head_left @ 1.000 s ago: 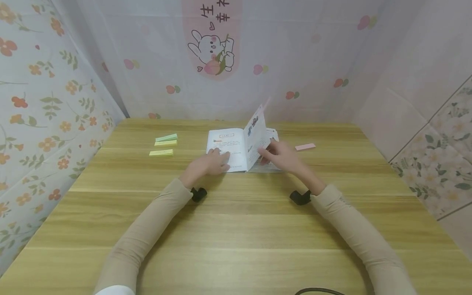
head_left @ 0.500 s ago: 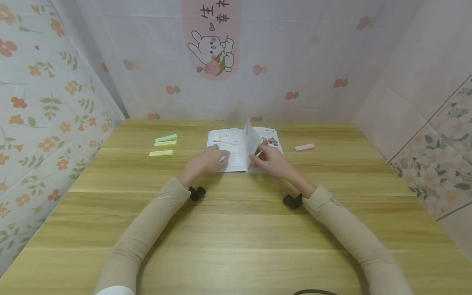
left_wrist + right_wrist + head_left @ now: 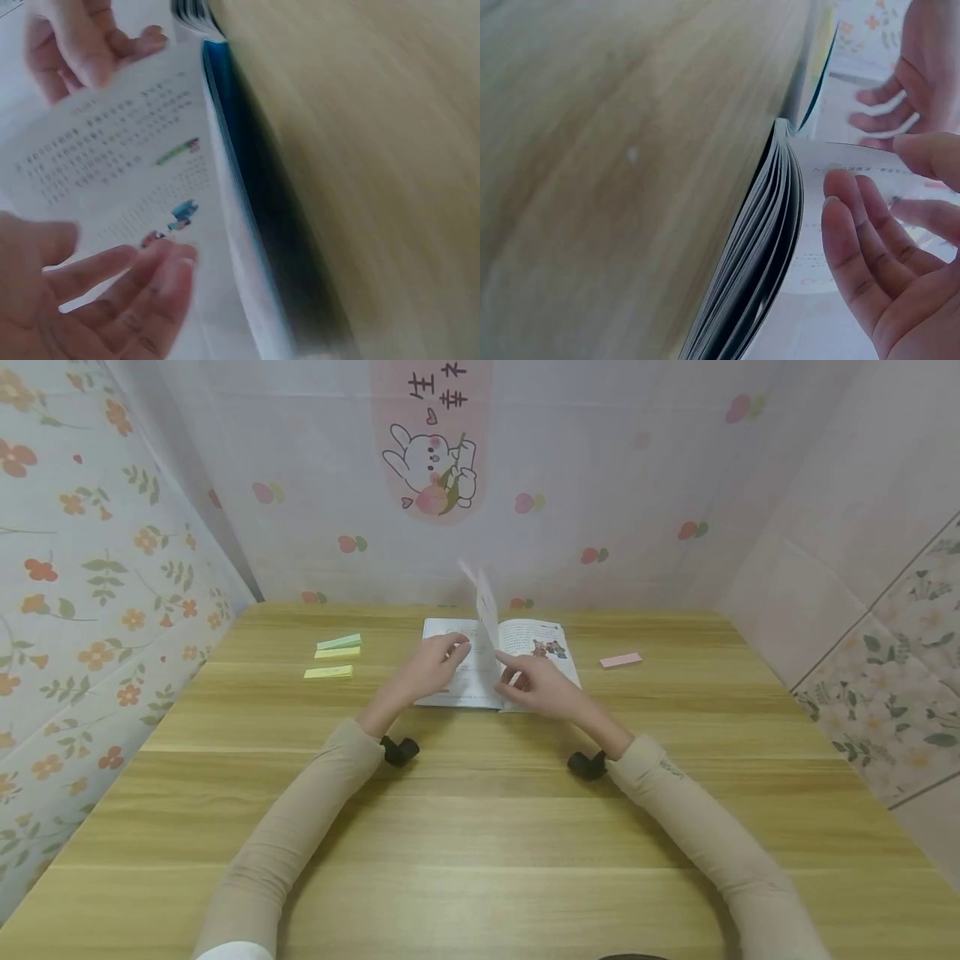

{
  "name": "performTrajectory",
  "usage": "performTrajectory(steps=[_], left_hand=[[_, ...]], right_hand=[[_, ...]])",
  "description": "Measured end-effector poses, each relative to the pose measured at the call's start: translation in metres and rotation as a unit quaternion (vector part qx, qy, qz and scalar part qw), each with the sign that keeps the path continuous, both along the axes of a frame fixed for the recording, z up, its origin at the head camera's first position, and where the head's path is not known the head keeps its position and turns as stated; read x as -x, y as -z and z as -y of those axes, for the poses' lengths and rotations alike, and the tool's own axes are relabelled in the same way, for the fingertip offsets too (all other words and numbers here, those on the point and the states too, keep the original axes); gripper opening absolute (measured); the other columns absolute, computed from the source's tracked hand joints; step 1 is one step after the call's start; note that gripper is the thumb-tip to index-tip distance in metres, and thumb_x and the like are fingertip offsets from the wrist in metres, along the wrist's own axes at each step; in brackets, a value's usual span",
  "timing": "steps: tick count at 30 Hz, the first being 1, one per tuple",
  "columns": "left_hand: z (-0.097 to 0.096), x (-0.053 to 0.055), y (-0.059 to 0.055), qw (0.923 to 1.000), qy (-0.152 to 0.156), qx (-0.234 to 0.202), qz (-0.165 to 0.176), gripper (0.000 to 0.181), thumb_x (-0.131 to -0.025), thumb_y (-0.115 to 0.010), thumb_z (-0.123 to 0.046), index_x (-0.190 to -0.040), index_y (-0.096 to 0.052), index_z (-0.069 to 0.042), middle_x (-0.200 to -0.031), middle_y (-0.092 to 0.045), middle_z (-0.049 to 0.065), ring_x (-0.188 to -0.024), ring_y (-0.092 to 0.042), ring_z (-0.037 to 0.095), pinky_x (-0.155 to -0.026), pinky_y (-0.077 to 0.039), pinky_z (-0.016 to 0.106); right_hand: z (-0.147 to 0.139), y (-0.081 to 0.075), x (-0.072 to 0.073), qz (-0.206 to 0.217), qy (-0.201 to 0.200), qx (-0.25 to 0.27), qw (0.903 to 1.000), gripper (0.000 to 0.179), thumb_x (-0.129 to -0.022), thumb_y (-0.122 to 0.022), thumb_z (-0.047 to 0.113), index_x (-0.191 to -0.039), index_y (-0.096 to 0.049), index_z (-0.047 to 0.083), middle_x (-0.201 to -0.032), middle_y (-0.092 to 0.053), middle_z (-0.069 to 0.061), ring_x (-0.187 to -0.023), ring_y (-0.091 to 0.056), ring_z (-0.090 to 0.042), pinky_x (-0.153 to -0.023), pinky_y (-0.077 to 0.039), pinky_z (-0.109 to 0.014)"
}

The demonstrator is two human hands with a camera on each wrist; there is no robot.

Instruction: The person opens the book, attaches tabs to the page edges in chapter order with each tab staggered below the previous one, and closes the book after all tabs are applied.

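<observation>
An open book (image 3: 528, 633) lies on the wooden table, with one page (image 3: 486, 602) standing nearly upright between its two halves. A blurred pinkish strip (image 3: 467, 568) sticks out from that page's top edge. My right hand (image 3: 551, 685) touches the right side of the standing page with its index finger extended; the right wrist view shows its other fingers (image 3: 844, 232) beside the page, loosely bent. Over the left half, my left hand (image 3: 431, 668) hovers with relaxed fingers and holds nothing. The left wrist view shows the printed page (image 3: 112, 157) between both hands.
Left of the book lie a green sticky-note strip (image 3: 339, 642) and yellow strips (image 3: 327, 672). A pink strip (image 3: 621, 660) lies to the right. Patterned curtains (image 3: 600, 460) hang behind and beside the table. A dark cable (image 3: 633, 957) shows at the front edge.
The page has swung from the right side over to the left, past upright. My right hand has moved left with it. My left hand has lifted off the left page.
</observation>
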State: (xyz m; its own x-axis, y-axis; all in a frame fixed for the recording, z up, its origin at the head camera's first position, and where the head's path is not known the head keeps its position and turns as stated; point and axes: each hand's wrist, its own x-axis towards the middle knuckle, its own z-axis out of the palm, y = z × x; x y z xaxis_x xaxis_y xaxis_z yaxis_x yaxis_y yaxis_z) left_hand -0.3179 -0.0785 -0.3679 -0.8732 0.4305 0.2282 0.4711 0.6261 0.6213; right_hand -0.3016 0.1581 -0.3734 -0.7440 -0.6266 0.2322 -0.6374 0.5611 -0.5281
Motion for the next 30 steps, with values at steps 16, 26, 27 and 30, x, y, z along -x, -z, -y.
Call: performTrajectory(steps=[16, 26, 27, 30], left_hand=[[-0.003, -0.008, -0.011, 0.9932, -0.060, -0.099, -0.009, 0.043, -0.098, -0.053, -0.009, -0.138, -0.055, 0.006, -0.097, -0.071, 0.018, -0.059, -0.058, 0.017, -0.043, -0.036, 0.019], [0.002, -0.018, -0.013, 0.9941, -0.090, 0.057, -0.018, 0.050, -0.101, -0.053, -0.014, -0.144, -0.043, 0.010, -0.111, -0.057, 0.022, -0.093, -0.055, 0.029, -0.072, -0.053, 0.037], [0.002, -0.020, -0.013, 0.9929, -0.093, 0.072, -0.013, 0.052, -0.101, -0.053, -0.015, -0.145, -0.041, 0.011, -0.115, -0.055, 0.024, -0.095, -0.056, 0.030, -0.075, -0.053, 0.039], [0.002, -0.023, -0.014, 0.9875, -0.107, 0.116, 0.007, 0.063, -0.102, -0.054, -0.019, -0.148, -0.030, 0.016, -0.132, -0.047, 0.034, -0.104, -0.055, 0.036, -0.085, -0.053, 0.044]], right_hand=[[0.007, -0.003, -0.001, 0.052, 0.008, -0.049, 0.9974, 0.059, -0.098, -0.066, 0.009, -0.153, -0.043, 0.004, -0.099, -0.068, -0.010, -0.078, -0.066, -0.018, -0.069, -0.053, -0.029], [0.007, 0.000, 0.012, 0.078, -0.001, -0.098, 0.9921, 0.071, -0.097, -0.069, 0.014, -0.156, -0.032, 0.000, -0.103, -0.069, -0.014, -0.085, -0.065, -0.022, -0.078, -0.052, -0.034], [0.007, -0.001, 0.012, 0.079, -0.004, -0.103, 0.9915, 0.072, -0.097, -0.069, 0.015, -0.156, -0.031, 0.000, -0.104, -0.069, -0.015, -0.085, -0.064, -0.023, -0.079, -0.052, -0.035], [0.007, -0.001, 0.014, 0.083, -0.007, -0.117, 0.9897, 0.075, -0.096, -0.070, 0.018, -0.156, -0.029, -0.002, -0.107, -0.070, -0.017, -0.087, -0.065, -0.024, -0.083, -0.052, -0.038]])
